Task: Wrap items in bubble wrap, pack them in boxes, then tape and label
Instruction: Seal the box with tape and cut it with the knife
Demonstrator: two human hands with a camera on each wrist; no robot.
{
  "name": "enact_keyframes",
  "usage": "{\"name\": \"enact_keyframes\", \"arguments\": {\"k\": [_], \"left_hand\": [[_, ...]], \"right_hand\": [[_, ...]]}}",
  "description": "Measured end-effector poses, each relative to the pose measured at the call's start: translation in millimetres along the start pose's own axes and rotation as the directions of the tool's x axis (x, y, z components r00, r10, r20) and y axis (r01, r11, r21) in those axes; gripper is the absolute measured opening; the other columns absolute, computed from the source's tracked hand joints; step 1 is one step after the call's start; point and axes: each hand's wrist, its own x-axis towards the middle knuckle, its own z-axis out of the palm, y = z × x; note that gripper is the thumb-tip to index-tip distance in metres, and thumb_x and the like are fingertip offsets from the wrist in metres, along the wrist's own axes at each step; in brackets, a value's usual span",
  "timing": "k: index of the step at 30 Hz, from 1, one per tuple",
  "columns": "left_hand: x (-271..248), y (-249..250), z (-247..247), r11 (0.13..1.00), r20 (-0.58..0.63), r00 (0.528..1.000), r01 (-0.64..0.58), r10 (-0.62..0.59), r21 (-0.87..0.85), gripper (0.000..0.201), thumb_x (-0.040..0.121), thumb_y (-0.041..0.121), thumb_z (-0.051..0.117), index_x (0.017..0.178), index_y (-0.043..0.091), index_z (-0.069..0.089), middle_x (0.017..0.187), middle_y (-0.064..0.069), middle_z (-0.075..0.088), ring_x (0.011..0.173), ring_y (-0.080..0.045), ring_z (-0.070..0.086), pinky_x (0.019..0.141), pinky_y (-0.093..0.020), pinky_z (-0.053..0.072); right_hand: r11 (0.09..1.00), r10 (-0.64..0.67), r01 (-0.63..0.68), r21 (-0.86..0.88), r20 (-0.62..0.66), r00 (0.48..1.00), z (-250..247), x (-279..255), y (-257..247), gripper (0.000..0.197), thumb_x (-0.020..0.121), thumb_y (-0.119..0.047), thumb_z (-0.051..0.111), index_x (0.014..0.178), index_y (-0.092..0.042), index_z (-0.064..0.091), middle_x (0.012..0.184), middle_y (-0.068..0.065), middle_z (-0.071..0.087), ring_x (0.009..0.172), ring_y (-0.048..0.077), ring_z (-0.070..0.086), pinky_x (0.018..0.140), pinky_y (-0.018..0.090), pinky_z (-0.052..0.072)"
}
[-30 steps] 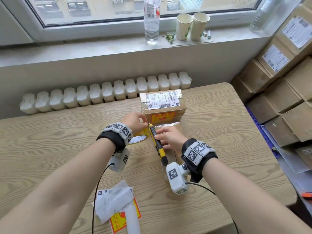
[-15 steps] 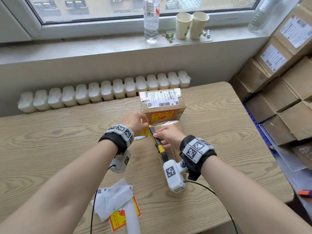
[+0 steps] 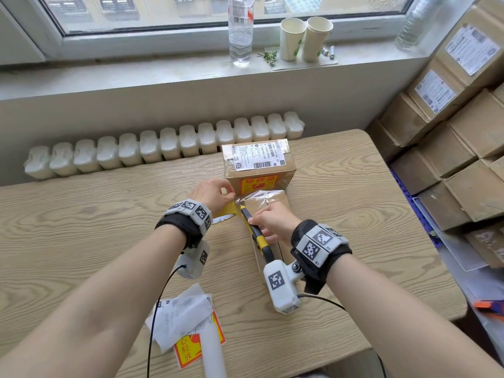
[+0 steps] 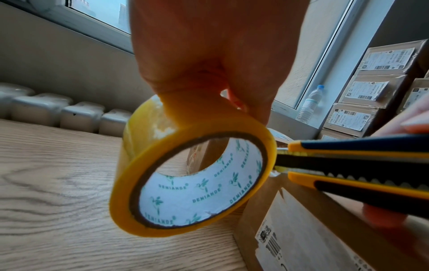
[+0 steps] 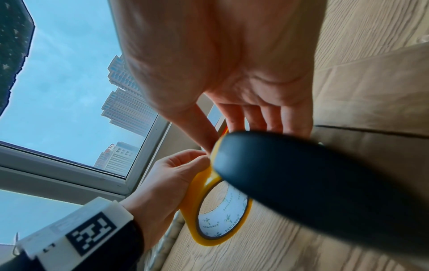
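Left hand (image 3: 211,193) grips the tape roll (image 4: 190,176), fingers curled over its rim, held just left of the near box (image 3: 268,205). Right hand (image 3: 272,221) is wrapped round the knife (image 3: 255,231), long axis running near-to-far, tip pointing away at the gap between roll and box. Clear tape (image 3: 252,197) spans that gap, just beyond the tip. Cut looks next; right hand is nearer. Labelled box (image 3: 257,166) sits just behind.
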Motion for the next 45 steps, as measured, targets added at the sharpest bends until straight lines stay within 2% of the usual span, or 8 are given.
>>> {"name": "enact_keyframes", "arguments": {"k": [8,14,19,24,29,31,38,45], "left_hand": [[-6,-3,-4,0.996,0.033,0.999,0.005,-0.002,-0.084,0.012,0.086,0.027,0.056,0.093,0.031,0.065,0.063,0.010,0.046,0.063,-0.010,0.043,0.060,-0.026,0.036],[-11,-3,-6,0.993,0.059,0.998,-0.008,0.015,-0.116,0.024,0.081,0.018,0.054,0.096,0.033,0.066,0.070,0.007,0.050,0.057,-0.008,0.046,0.050,-0.022,0.032],[-12,-7,-3,0.994,0.042,0.999,-0.016,0.020,-0.106,0.023,0.081,0.023,0.057,0.098,0.034,0.069,0.094,0.002,0.062,0.083,-0.015,0.059,0.071,-0.027,0.047],[-12,-10,-3,0.993,0.005,1.000,-0.012,0.013,-0.113,0.024,0.080,0.023,0.058,0.098,0.033,0.070,0.092,0.003,0.062,0.085,-0.014,0.056,0.075,-0.026,0.046],[-14,-14,-2,0.994,0.006,0.999,-0.041,0.042,-0.105,0.023,0.080,0.024,0.061,0.099,0.031,0.071,0.105,0.003,0.067,0.098,-0.016,0.059,0.086,-0.035,0.051],[-15,-14,-1,0.995,0.011,0.998,-0.057,0.058,-0.080,0.022,0.082,0.026,0.061,0.101,0.031,0.070,0.110,0.003,0.067,0.102,-0.017,0.059,0.088,-0.038,0.050],[-16,-13,-1,0.997,0.002,0.999,-0.054,0.054,-0.055,0.025,0.084,0.026,0.061,0.107,0.029,0.069,0.114,0.000,0.065,0.107,-0.019,0.058,0.092,-0.039,0.048],[-24,-16,-7,0.999,-0.007,0.999,-0.041,0.041,-0.033,0.027,0.085,0.026,0.059,0.110,0.030,0.067,0.115,0.001,0.065,0.107,-0.018,0.058,0.091,-0.036,0.049]], "right_hand": [[0.997,-0.034,0.035,0.067,-0.009,0.999,0,-3,4,0.006,0.092,-0.001,0.054,0.094,-0.001,0.060,0.074,0.006,0.061,0.057,0.012,0.061,0.043,0.019,0.048],[0.999,-0.017,0.019,0.043,-0.048,0.999,5,0,-1,0.024,0.091,-0.002,0.055,0.113,0.007,0.057,0.080,0.009,0.060,0.063,0.016,0.059,0.041,0.018,0.047],[1.000,-0.014,0.014,-0.006,-0.053,0.998,11,3,-7,0.028,0.090,-0.002,0.056,0.116,0.011,0.055,0.086,0.014,0.061,0.065,0.018,0.060,0.051,0.024,0.052],[0.998,-0.023,0.018,-0.065,-0.065,0.998,16,6,-9,0.022,0.088,-0.003,0.060,0.107,0.008,0.060,0.096,0.019,0.066,0.081,0.027,0.064,0.072,0.037,0.057],[0.998,-0.007,0.003,-0.062,-0.063,0.998,16,5,-12,0.003,0.089,-0.004,0.059,0.089,-0.002,0.059,0.079,0.010,0.062,0.068,0.020,0.062,0.059,0.029,0.054],[0.996,-0.021,0.013,-0.088,-0.090,0.996,13,6,-9,0.014,0.088,-0.006,0.060,0.076,-0.007,0.053,0.074,0.008,0.060,0.068,0.021,0.061,0.057,0.029,0.053],[0.992,-0.022,0.008,-0.124,-0.110,0.994,8,5,-1,0.024,0.086,-0.005,0.062,0.071,-0.010,0.045,0.061,0.004,0.050,0.045,0.010,0.051,0.043,0.021,0.042],[0.992,-0.031,0.011,-0.129,-0.155,0.987,17,8,-2,0.026,0.086,-0.007,0.063,0.071,-0.009,0.042,0.064,0.005,0.047,0.054,0.016,0.048,0.048,0.023,0.041]]}}
